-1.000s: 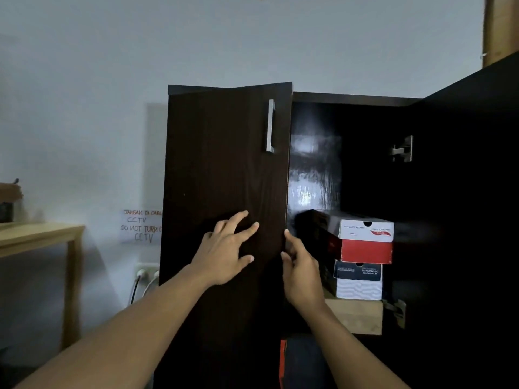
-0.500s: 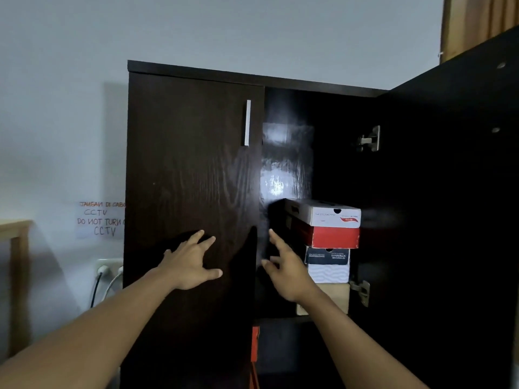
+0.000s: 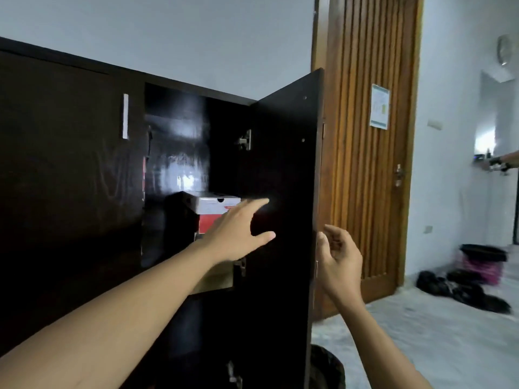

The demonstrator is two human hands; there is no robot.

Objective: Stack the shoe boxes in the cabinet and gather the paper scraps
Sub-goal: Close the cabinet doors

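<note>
A dark brown cabinet (image 3: 70, 178) fills the left of the view, its left door shut. Its right door (image 3: 286, 169) stands open toward me. Inside, a white and red shoe box (image 3: 209, 207) tops a stack on a wooden shelf (image 3: 217, 280); my arm hides the boxes below it. My left hand (image 3: 238, 234) reaches across the opening, fingers spread, its fingertips near the inner face of the right door. My right hand (image 3: 338, 254) hovers at the door's outer edge, fingers curled and apart, holding nothing. No paper scraps show.
A wooden slatted room door (image 3: 370, 153) stands right of the cabinet. Dark shoes (image 3: 460, 287) and a pink and black bin (image 3: 481, 263) lie on the pale floor at right. Another person's arm (image 3: 502, 161) shows at the far right. A dark round object (image 3: 327, 369) sits below the open door.
The view has swung right. Both hands left the now shut left door and moved right to the open right door.
</note>
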